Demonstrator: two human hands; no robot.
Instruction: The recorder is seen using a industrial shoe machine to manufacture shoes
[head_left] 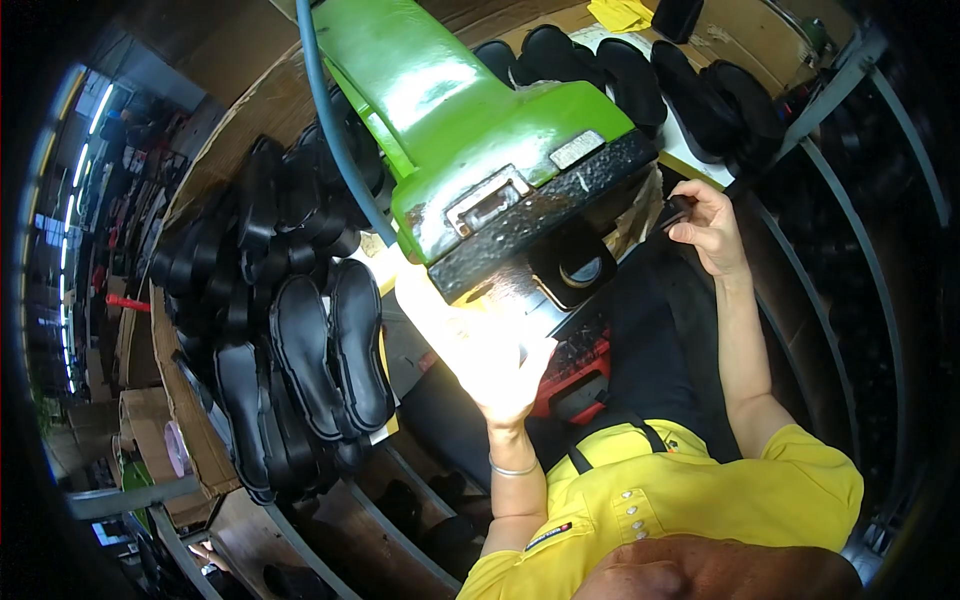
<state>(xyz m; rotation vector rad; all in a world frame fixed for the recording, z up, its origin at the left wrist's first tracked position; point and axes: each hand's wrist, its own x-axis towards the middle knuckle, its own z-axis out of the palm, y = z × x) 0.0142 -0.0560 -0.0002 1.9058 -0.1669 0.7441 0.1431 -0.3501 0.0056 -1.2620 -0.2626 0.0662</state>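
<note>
A big green machine head (480,120) with a black lower edge hangs over my hands. Under it, strong lamp light washes out my left hand (495,365). The thumb stands away from the palm, but glare hides the other fingers and anything they hold. Right of the machine, my right hand (708,230) is raised and closed, pinching a small dark piece (676,210) between thumb and fingers; its exact kind is unclear. Black shoe soles (305,350) are piled on the left, the nearest ones with their rimmed faces showing.
More black soles (630,85) lie on a pale surface behind the machine, near a yellow cloth (621,14). A blue-grey hose (325,120) runs down beside the machine. Cardboard (180,400) edges the left pile. Metal rack bars (830,290) stand on the right. A red crate (575,385) sits below.
</note>
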